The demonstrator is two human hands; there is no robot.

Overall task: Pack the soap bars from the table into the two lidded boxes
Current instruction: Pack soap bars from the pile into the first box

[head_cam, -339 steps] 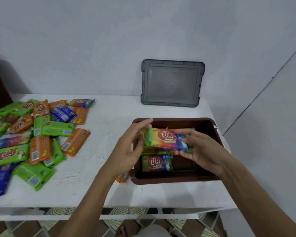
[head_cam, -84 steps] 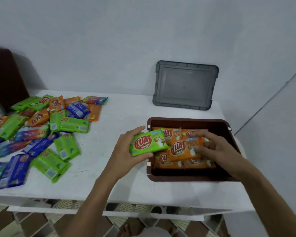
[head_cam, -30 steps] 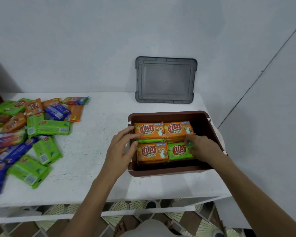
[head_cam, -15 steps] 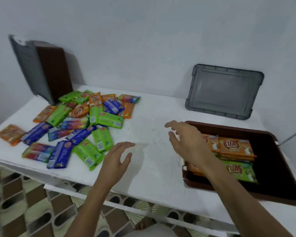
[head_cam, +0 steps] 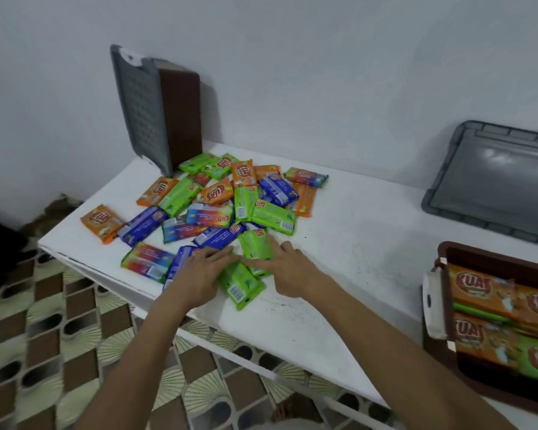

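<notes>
White table runs from centre left to lower right of the frame. Open brown box, at the right edge, holds orange and green bars laid flat in layers. Grey lid leans against the wall at upper right, behind that box. Second brown box, lidded, stands on end at upper left. Loose soap bars lie heaped on the table, centre left. Left hand and right hand rest at the heap's near edge, fingers straight and gripping nothing. A green bar lies between them.
</notes>
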